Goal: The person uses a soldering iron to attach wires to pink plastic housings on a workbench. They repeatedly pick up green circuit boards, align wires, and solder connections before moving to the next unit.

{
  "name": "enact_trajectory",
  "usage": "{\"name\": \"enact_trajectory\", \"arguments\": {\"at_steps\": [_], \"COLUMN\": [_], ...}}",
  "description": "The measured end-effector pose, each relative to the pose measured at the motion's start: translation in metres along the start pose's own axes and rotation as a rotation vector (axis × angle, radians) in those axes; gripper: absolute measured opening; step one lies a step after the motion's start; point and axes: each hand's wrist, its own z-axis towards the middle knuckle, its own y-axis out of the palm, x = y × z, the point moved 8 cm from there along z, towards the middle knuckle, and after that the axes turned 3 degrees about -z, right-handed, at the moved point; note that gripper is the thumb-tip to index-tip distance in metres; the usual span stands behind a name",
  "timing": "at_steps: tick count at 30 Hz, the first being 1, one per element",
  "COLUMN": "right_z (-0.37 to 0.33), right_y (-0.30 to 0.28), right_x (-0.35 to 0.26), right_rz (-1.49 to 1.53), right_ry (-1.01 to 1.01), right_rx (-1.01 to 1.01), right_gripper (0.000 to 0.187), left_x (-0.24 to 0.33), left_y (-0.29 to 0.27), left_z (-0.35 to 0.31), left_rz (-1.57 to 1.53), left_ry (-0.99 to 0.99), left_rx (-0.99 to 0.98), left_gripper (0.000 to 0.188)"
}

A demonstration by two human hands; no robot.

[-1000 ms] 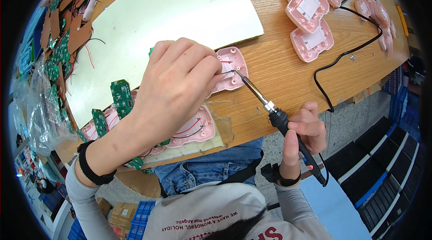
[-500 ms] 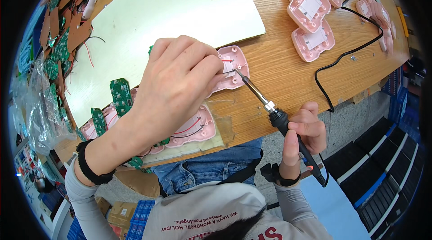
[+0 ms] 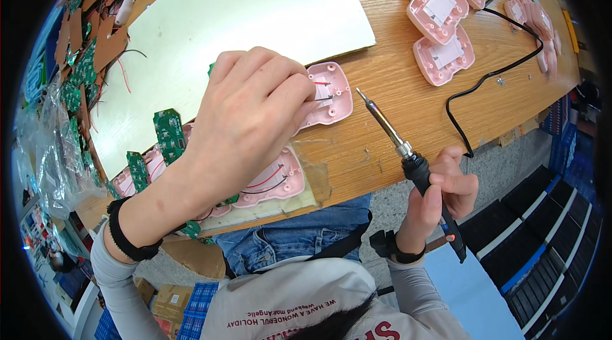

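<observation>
My left hand (image 3: 252,107) reaches over a pink plastic shell (image 3: 343,94) with its fingers pinched. A thin black wire (image 3: 324,99) runs from the fingertips into the shell, and a red wire (image 3: 322,83) lies just above it. The palm hides most of this shell. In my right hand (image 3: 451,187) is a soldering iron (image 3: 417,173), held by its dark handle. Its metal tip points up and left, a short way right of the shell and apart from it. Nearer me, another pink shell (image 3: 294,177) holds a red and a black wire.
Green circuit boards (image 3: 169,137) stand among pink shells left of my forearm. A white board (image 3: 236,14) lies behind. More pink shells (image 3: 440,11) sit at the back right, near a black cable (image 3: 488,78). Brown pieces and circuit boards (image 3: 83,78) pile at the far left.
My right hand has drawn the soldering iron right and slightly down, so its tip has left the wire ends in the shell. My left hand has barely shifted.
</observation>
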Motion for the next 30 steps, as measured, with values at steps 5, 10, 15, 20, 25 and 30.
{"name": "enact_trajectory", "arguments": {"at_steps": [5, 10, 15, 20, 25, 30], "right_z": [0.002, 0.002, 0.005, 0.007, 0.007, 0.007], "right_y": [0.001, 0.004, 0.007, 0.013, 0.016, 0.017], "right_x": [0.0, -0.001, -0.003, -0.006, -0.007, -0.007], "right_rz": [-0.004, -0.032, -0.027, -0.052, -0.065, -0.075], "right_ry": [-0.051, -0.054, -0.068, -0.097, -0.104, -0.108], "right_rx": [-0.026, -0.041, -0.073, -0.117, -0.146, -0.143], "right_gripper": [0.014, 0.014, 0.014, 0.015, 0.015, 0.015], "left_x": [-0.001, 0.0, -0.001, -0.001, 0.0, -0.001], "left_y": [0.0, 0.0, 0.001, 0.001, 0.001, 0.001], "left_z": [0.0, 0.001, 0.001, 0.0, 0.0, 0.0], "left_rz": [-0.007, -0.009, -0.009, -0.007, -0.006, -0.007], "left_ry": [-0.005, 0.001, 0.005, 0.006, 0.006, 0.004], "left_rx": [-0.005, -0.005, -0.001, -0.003, -0.006, -0.01], "left_gripper": [0.017, 0.017, 0.017, 0.017, 0.016, 0.016]}}
